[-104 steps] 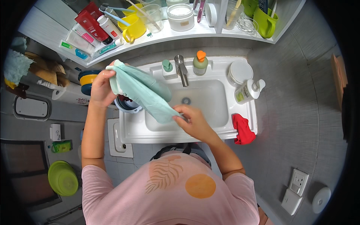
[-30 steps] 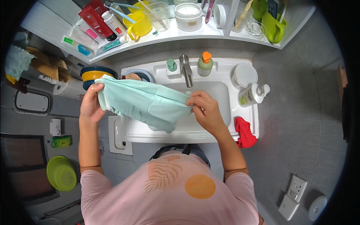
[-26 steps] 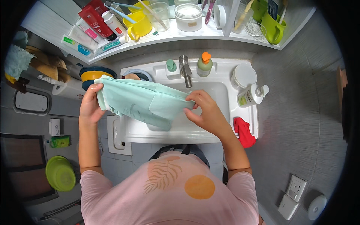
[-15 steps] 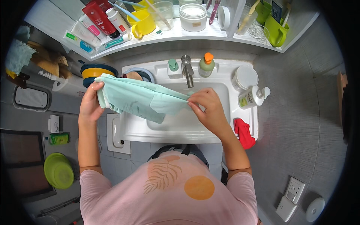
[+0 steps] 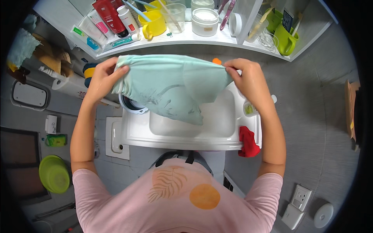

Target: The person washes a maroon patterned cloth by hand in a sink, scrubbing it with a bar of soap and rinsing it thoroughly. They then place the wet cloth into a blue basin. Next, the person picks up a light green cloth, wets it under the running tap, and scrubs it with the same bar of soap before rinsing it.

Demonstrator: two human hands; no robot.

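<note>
A mint-green garment with a dark print hangs stretched between my hands above the white sink. Fingers and thumb of my left hand are closed on its gathered left edge. At its upper right corner, my right hand pinches the cloth. The garment's top edge is pulled nearly straight, and its lower part droops to a point over the basin. It hides the tap. Just the orange pump top of a soap bottle shows behind it.
A red cloth drapes over the sink's right front rim, with a white pump bottle partly behind my right forearm. Above the sink, a shelf holds tubes, yellow cups and jars. A green basin is at the left.
Both hands have moved up and farther apart, the right one shifting rightward. The garment has risen toward the shelf and is spread wider, now covering the tap.
</note>
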